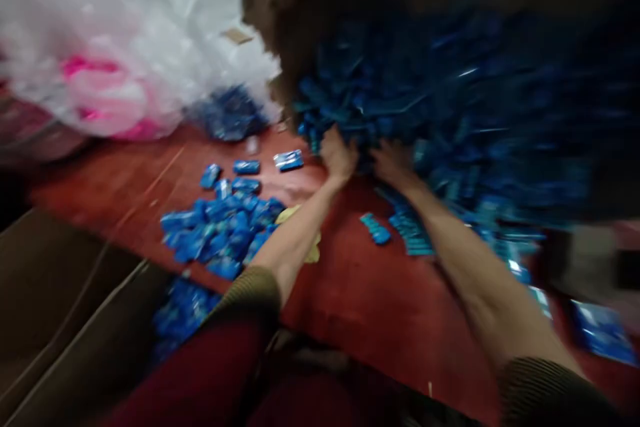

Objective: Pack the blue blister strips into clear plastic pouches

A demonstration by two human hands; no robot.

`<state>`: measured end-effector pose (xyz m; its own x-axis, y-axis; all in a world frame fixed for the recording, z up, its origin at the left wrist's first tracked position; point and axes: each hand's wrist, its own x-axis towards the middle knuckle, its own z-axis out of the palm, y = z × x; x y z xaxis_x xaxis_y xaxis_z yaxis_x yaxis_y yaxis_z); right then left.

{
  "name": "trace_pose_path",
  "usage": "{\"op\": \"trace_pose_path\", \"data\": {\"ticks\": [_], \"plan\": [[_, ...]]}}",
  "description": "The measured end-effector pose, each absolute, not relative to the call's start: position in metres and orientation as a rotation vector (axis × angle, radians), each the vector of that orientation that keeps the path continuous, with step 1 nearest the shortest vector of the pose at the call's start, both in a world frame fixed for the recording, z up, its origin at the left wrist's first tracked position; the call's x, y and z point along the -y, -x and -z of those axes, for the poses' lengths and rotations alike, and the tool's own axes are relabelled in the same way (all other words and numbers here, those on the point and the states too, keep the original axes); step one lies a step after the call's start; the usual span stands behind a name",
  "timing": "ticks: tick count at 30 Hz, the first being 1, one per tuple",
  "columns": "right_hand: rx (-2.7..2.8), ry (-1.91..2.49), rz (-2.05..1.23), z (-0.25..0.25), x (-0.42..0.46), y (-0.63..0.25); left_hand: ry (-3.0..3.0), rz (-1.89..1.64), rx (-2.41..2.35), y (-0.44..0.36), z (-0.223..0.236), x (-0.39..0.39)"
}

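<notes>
"Both left hand (pixel 340 157) and right hand (pixel 397 165) touch the blue packets (pixel 360 107) heaped on the red table (pixel 350 300). Fingers gripping?"
"Can't tell, too blurred. Packets look light, slippery; best cupped from beneath."

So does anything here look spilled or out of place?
Possibly: below the red table's near edge, more blue packets lie beneath the loose heap, perhaps fallen, perhaps deliberately dropped there. Blur hides whether anything is damaged.
</notes>
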<state>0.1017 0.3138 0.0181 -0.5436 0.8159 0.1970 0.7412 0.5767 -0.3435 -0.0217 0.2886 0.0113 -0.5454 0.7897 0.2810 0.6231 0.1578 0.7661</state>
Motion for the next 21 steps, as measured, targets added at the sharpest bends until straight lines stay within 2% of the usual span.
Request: {"op": "trace_pose_path", "data": {"ticks": [3, 7, 11, 17, 21], "plan": [[2.511, 1.216, -0.378, -0.004, -0.319, -0.110, -1.342, -1.202, -2.369, 0.000, 0.001, -0.282], [2.613, 1.249, -0.244, 0.010, -0.309, -0.128, -1.459, -0.969, -2.256, -0.038, 0.019, -0.259], [2.603, 1.231, -0.222, 0.015, -0.282, -0.151, -1.531, -0.909, -2.095, -0.059, 0.025, -0.236], [2.938, 1.528, 0.173, -0.006, -0.250, -0.159, -1.689, -0.691, -1.890, -0.058, -0.008, -0.207], [2.951, 1.726, 0.260, -0.027, -0.220, -0.153, -1.863, -0.675, -1.764, -0.020, -0.041, -0.177]]}}
